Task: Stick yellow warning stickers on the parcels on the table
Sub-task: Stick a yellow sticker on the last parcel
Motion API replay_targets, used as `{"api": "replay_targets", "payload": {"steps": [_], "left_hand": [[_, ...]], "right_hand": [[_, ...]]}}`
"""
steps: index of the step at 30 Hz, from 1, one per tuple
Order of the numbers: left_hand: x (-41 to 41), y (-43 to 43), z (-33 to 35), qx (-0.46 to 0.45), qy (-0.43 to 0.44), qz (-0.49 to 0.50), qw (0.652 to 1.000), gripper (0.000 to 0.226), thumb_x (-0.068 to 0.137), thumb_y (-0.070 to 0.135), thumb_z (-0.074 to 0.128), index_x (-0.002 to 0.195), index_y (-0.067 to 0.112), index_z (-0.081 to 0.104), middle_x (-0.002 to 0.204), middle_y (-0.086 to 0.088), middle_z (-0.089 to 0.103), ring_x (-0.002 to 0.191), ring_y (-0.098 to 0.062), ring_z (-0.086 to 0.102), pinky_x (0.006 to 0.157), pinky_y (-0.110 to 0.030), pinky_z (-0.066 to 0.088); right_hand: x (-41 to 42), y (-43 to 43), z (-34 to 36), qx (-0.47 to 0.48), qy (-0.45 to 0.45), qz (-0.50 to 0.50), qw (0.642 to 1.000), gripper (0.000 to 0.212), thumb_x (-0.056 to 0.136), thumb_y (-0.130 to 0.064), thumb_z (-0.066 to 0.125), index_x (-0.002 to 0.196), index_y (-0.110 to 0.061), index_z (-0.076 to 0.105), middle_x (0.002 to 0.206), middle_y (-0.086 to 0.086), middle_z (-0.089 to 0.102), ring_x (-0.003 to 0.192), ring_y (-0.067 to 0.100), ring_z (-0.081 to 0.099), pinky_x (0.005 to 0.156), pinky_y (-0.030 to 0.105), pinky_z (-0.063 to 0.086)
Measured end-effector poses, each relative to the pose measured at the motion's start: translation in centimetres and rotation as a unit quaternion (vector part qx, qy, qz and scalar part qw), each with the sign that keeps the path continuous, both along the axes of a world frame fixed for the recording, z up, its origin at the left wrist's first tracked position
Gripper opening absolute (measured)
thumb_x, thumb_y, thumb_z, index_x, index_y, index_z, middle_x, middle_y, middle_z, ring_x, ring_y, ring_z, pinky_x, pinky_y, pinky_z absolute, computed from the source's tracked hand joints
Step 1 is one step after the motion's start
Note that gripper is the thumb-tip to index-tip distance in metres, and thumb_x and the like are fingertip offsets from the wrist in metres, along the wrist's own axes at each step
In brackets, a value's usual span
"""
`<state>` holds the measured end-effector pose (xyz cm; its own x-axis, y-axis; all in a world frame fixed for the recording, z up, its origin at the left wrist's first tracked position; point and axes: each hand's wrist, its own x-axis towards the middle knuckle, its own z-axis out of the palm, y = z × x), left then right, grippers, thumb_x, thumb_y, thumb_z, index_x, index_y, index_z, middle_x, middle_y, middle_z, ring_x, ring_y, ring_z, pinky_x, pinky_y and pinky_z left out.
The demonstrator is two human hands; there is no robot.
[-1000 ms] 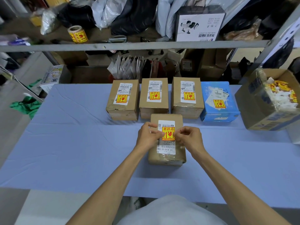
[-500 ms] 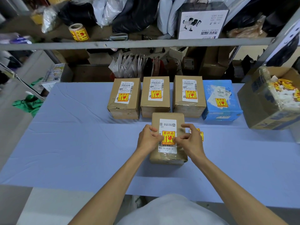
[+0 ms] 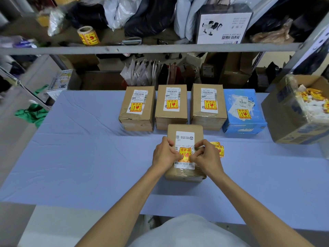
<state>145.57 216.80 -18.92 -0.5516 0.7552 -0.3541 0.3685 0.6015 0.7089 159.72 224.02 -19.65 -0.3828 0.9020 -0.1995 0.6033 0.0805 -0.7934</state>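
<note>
Pressing yellow sticker onto parcel, both hands' fingers together on it; uneven pressure could crease it.

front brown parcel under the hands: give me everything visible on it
The front parcel is a taped brown cardboard box lying flat on the blue table cover, just in front of the back row. A white shipping label covers its top, with a yellow warning sticker on it. The left hand and right hand both press on the sticker.
</note>
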Motion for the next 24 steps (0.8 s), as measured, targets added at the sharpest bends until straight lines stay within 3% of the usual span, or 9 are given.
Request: {"api": "replay_targets", "payload": {"steps": [5, 9, 13, 16, 20, 24], "left_hand": [[0.4, 0.0, 0.2, 0.02, 0.06, -0.06, 0.996, 0.056, 0.066, 0.03, 0.085, 0.099, 0.021, 0.041, 0.076, 0.007, 0.067, 0.081, -0.015, 0.065, 0.062, -0.029, 0.042], [0.3, -0.2, -0.1, 0.035, 0.093, -0.051, 0.994, 0.058, 0.062, 0.041, 0.085, 0.095, 0.02, 0.042, 0.084, 0.007, 0.054, 0.078, -0.015, 0.054, 0.06, -0.029, 0.035], [0.4, -0.6, -0.7, 0.06, 0.072, -0.06, 0.994, 0.033, 0.067, 0.038, 0.082, 0.087, 0.029, 0.056, 0.073, 0.009, 0.056, 0.071, -0.008, 0.055, 0.061, -0.028, 0.04], [0.6, -0.9, -1.1, 0.068, 0.087, -0.071, 0.991, 0.019, 0.073, 0.037, 0.077, 0.087, 0.034, 0.064, 0.076, 0.011, 0.059, 0.075, -0.006, 0.056, 0.063, -0.025, 0.041], [0.3, -1.1, -0.9, 0.065, 0.083, -0.047, 0.993, 0.011, 0.076, 0.032, 0.074, 0.083, 0.036, 0.066, 0.075, 0.012, 0.059, 0.074, -0.004, 0.056, 0.06, -0.02, 0.037], [-0.3, -1.0, -0.9, 0.05, 0.06, 0.004, 0.997, 0.007, 0.076, 0.033, 0.074, 0.075, 0.033, 0.067, 0.066, 0.012, 0.06, 0.071, -0.004, 0.057, 0.058, -0.022, 0.037]], "right_hand": [[0.0, 0.0, -0.1, 0.009, -0.009, 0.012, 1.0, 0.025, 0.069, 0.0, 0.073, 0.083, -0.014, 0.058, 0.067, -0.003, 0.064, 0.063, 0.013, 0.064, 0.047, 0.015, 0.042], [0.7, 0.3, -0.1, 0.011, -0.032, 0.013, 0.999, 0.029, 0.062, -0.018, 0.087, 0.077, -0.018, 0.062, 0.061, -0.005, 0.062, 0.061, 0.008, 0.06, 0.054, 0.024, 0.046], [1.0, 0.6, -0.4, 0.034, 0.0, 0.057, 0.998, 0.027, 0.065, -0.031, 0.086, 0.088, -0.029, 0.074, 0.07, -0.009, 0.06, 0.066, 0.01, 0.056, 0.056, 0.023, 0.04], [0.6, 0.1, -0.5, 0.081, -0.046, 0.138, 0.986, 0.033, 0.072, -0.046, 0.077, 0.104, -0.039, 0.072, 0.077, -0.007, 0.056, 0.075, 0.008, 0.05, 0.056, 0.024, 0.031], [0.7, 0.3, -0.8, 0.106, -0.081, 0.135, 0.982, 0.029, 0.079, -0.039, 0.074, 0.107, -0.034, 0.072, 0.079, -0.003, 0.056, 0.079, 0.012, 0.047, 0.055, 0.024, 0.029], [1.0, 0.2, -1.1, 0.099, -0.057, 0.068, 0.991, 0.018, 0.084, -0.029, 0.07, 0.101, -0.03, 0.075, 0.077, -0.009, 0.055, 0.08, 0.012, 0.052, 0.056, 0.022, 0.029]]}}
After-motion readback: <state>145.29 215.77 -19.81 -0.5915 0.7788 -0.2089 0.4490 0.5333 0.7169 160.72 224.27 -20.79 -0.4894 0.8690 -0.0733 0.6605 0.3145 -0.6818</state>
